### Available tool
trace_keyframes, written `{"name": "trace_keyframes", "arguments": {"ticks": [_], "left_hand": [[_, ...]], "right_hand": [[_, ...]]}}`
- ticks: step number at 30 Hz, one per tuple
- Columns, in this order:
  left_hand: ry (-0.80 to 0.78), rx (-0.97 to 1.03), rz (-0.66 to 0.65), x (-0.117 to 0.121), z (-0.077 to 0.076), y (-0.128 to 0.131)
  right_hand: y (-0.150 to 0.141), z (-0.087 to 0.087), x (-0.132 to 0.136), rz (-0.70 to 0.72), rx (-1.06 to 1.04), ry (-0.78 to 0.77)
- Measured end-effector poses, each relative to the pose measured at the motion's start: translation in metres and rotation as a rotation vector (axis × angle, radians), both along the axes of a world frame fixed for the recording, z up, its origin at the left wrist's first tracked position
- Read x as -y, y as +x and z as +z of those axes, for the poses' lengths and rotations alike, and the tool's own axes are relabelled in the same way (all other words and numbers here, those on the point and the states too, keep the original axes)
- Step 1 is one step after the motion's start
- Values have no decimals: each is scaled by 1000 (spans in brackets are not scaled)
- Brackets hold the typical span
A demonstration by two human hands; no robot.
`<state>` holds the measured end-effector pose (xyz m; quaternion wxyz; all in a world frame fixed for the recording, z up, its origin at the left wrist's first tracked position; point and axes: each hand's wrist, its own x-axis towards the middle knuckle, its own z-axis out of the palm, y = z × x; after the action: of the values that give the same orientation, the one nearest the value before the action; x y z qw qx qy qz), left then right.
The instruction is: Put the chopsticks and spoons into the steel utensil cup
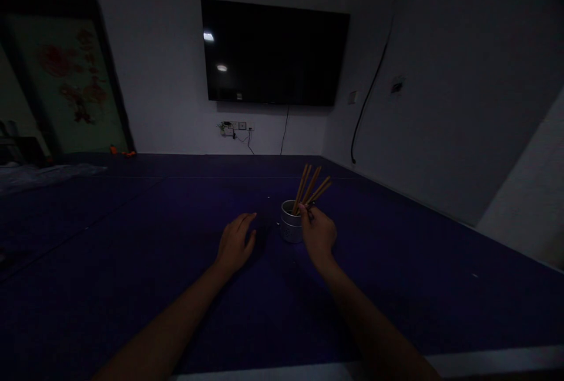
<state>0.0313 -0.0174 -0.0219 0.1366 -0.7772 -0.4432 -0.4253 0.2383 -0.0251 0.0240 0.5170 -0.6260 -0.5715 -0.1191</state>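
Observation:
A grey metal holder (291, 231) with small holes in its side stands upright on the blue surface. Several wooden chopsticks (312, 186) lean out of its top, fanned to the right. At the holder's right rim is my right hand (320, 234), its thumb and fingers closed together by the lower part of the chopsticks. A small dark thing shows at those fingertips, too dim to name. My left hand (235, 244) rests to the left of the holder, apart from it, palm down with fingers stretched out and holding nothing.
The broad blue surface (176, 287) reaches to the walls. A black television (277, 54) hangs above wall sockets (238, 126). A black cable (374, 81) runs down the right wall. Clear plastic sheeting (44, 176) and small orange things (127, 153) lie at the far left.

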Motion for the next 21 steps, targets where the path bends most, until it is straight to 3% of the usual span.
{"name": "trace_keyframes", "arguments": {"ticks": [8, 21], "left_hand": [[-7, -1, -13, 0, 0, 0], [-21, -1, -47, 0, 1, 0]], "right_hand": [[1, 1, 0, -59, 108, -93], [1, 2, -1, -19, 104, -137]]}}
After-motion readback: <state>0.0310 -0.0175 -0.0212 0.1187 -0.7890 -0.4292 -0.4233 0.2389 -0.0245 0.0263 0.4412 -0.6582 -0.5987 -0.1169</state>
